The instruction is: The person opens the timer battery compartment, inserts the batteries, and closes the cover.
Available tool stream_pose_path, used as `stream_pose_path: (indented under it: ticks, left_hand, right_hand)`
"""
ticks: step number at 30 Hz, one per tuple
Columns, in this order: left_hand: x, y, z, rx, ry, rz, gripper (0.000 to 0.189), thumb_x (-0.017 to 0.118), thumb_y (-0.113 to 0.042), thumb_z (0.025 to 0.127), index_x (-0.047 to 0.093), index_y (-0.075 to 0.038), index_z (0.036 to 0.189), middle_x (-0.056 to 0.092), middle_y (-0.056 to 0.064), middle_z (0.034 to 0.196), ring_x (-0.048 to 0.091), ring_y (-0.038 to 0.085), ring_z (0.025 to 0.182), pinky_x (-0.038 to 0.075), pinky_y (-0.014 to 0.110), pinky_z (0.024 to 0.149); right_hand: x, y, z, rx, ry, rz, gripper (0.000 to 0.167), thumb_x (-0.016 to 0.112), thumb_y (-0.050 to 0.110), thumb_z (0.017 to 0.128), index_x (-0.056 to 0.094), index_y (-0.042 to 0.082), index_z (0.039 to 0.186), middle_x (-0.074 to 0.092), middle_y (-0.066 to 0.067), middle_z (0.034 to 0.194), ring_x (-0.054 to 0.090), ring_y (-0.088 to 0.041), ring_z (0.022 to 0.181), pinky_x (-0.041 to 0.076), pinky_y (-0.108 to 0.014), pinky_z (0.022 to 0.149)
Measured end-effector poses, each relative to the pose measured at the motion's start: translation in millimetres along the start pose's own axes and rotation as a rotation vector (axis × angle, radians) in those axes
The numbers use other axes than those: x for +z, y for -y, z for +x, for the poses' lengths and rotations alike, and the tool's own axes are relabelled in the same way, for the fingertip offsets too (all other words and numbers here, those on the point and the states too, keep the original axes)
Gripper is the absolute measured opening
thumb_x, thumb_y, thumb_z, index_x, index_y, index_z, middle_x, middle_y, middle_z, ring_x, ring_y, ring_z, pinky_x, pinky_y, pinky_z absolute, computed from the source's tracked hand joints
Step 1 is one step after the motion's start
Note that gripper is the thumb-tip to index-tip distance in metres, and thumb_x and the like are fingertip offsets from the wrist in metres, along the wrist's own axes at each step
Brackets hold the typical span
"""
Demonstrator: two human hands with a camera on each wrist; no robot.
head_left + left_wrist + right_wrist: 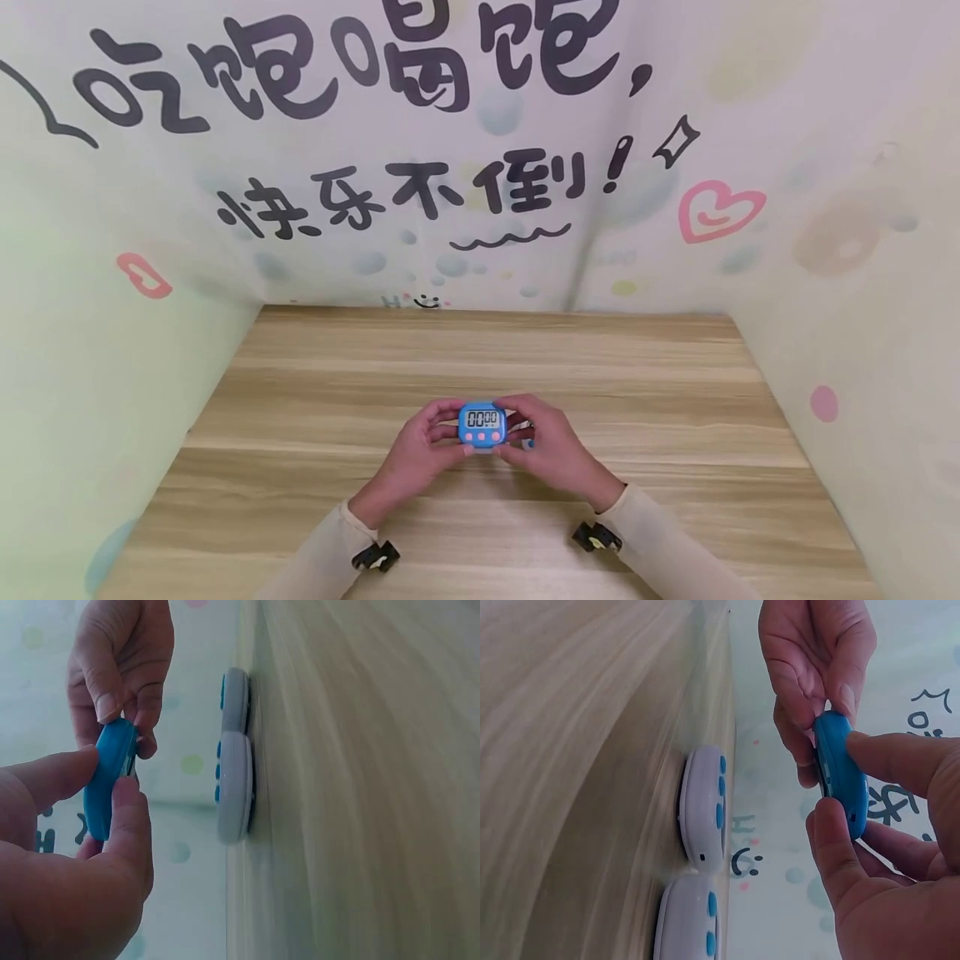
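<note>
A blue digital timer (482,425) with pink buttons is held up off the table, its display reading 00 00. My left hand (422,446) pinches its left side between thumb and fingers. On the opposite side, my right hand (553,446) grips the timer the same way. Seen edge-on in the left wrist view, the blue timer (109,780) sits between both hands' fingertips. Below it, two white timers with blue buttons lie on the table: a nearer one (236,787) and a farther one (235,697). In the head view the hands and blue timer mostly hide them.
The wood-grain table (337,358) meets a printed back wall (420,250) with black lettering. Side walls stand at left (97,350) and right (862,317). Each sleeve cuff carries a small black camera mount, one on the left (375,556) and one on the right (597,537).
</note>
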State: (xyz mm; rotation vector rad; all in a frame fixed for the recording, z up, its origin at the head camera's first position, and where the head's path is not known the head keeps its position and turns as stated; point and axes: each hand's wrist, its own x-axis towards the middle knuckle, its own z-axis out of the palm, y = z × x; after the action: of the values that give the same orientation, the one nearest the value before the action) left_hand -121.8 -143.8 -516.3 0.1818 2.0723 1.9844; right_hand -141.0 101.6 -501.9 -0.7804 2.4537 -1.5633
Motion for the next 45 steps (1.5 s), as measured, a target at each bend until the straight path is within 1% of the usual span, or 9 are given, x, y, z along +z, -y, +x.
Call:
stream_pose_path:
  ticks: [7, 13, 18, 21, 24, 29, 32, 37, 45]
  left_hand:
    - [-22.5, 1.4, -2.7, -0.024, -0.009, 0.100, 0.066, 0.084, -0.010, 0.090, 0.054, -0.012, 0.149, 0.060, 0.016, 0.145, 0.067, 0.027, 0.121, 0.062, 0.025, 0.090]
    - [-40.4, 0.6, -6.2, -0.049, -0.025, 0.189, 0.069, 0.084, -0.004, 0.088, 0.053, -0.009, 0.149, 0.060, 0.017, 0.143, 0.067, 0.028, 0.119, 0.061, 0.024, 0.089]
    - [-50.1, -0.1, -6.6, -0.075, -0.041, 0.331, 0.069, 0.086, -0.005, 0.086, 0.054, -0.010, 0.146, 0.063, 0.014, 0.139, 0.068, 0.026, 0.117, 0.059, 0.028, 0.090]
    - [-54.6, -0.1, -5.2, -0.080, -0.037, 0.424, 0.068, 0.087, -0.006, 0.086, 0.054, -0.008, 0.146, 0.063, 0.014, 0.138, 0.070, 0.024, 0.115, 0.061, 0.033, 0.092]
    - [-57.9, 0.0, -2.9, -0.087, -0.031, 0.490, 0.067, 0.088, -0.006, 0.086, 0.055, -0.007, 0.145, 0.065, 0.012, 0.135, 0.070, 0.022, 0.111, 0.063, 0.035, 0.090]
    - [-59.2, 0.6, 0.8, -0.087, -0.026, 0.527, 0.067, 0.089, -0.004, 0.084, 0.058, -0.001, 0.144, 0.068, 0.012, 0.126, 0.070, 0.020, 0.103, 0.063, 0.028, 0.084]
    - [-58.0, 1.7, 2.4, -0.085, -0.025, 0.538, 0.065, 0.089, -0.003, 0.082, 0.060, 0.000, 0.140, 0.069, 0.011, 0.122, 0.069, 0.018, 0.101, 0.061, 0.027, 0.082]
    - [-55.8, 5.4, 5.8, -0.103, -0.027, 0.566, 0.061, 0.091, -0.004, 0.080, 0.064, -0.002, 0.135, 0.070, 0.008, 0.117, 0.067, 0.017, 0.098, 0.059, 0.030, 0.085]
    - [-55.6, 7.7, 8.8, -0.133, -0.031, 0.605, 0.059, 0.092, -0.007, 0.081, 0.065, -0.002, 0.133, 0.067, 0.007, 0.115, 0.065, 0.017, 0.097, 0.060, 0.036, 0.089]
  right_hand:
    - [15.7, -1.7, 16.0, 0.006, 0.041, -0.044, 0.059, 0.086, 0.009, 0.089, 0.061, 0.006, 0.142, 0.068, -0.006, 0.128, 0.072, -0.017, 0.102, 0.065, -0.037, 0.087]
    - [29.9, -2.0, 34.4, 0.014, 0.104, -0.097, 0.057, 0.086, 0.015, 0.089, 0.063, 0.004, 0.140, 0.069, -0.006, 0.126, 0.070, -0.013, 0.101, 0.064, -0.031, 0.088]
    - [38.9, 2.3, 47.1, 0.007, 0.146, -0.223, 0.057, 0.088, 0.021, 0.089, 0.065, 0.005, 0.138, 0.070, -0.005, 0.126, 0.069, -0.015, 0.105, 0.061, -0.028, 0.090]
    - [43.4, 5.8, 52.9, -0.019, 0.172, -0.326, 0.057, 0.088, 0.025, 0.088, 0.067, 0.006, 0.137, 0.071, -0.005, 0.126, 0.068, -0.016, 0.109, 0.059, -0.031, 0.096]
    - [47.2, 5.4, 58.2, -0.044, 0.190, -0.416, 0.057, 0.090, 0.028, 0.087, 0.068, 0.006, 0.135, 0.073, -0.005, 0.127, 0.069, -0.017, 0.113, 0.057, -0.034, 0.102]
    - [50.7, 0.6, 64.2, -0.041, 0.217, -0.500, 0.060, 0.091, 0.033, 0.085, 0.070, 0.005, 0.133, 0.074, -0.006, 0.127, 0.069, -0.020, 0.117, 0.056, -0.037, 0.106]
    - [51.7, -2.3, 65.4, -0.025, 0.232, -0.520, 0.060, 0.091, 0.035, 0.085, 0.070, 0.006, 0.132, 0.075, -0.005, 0.126, 0.069, -0.019, 0.113, 0.056, -0.036, 0.105]
    - [53.5, -7.4, 65.7, -0.010, 0.251, -0.555, 0.059, 0.090, 0.036, 0.085, 0.071, 0.007, 0.133, 0.074, -0.004, 0.122, 0.067, -0.018, 0.108, 0.057, -0.036, 0.102]
    - [54.2, -6.8, 65.9, 0.019, 0.279, -0.586, 0.060, 0.086, 0.037, 0.089, 0.068, 0.008, 0.138, 0.072, -0.004, 0.131, 0.065, -0.021, 0.122, 0.052, -0.037, 0.111]
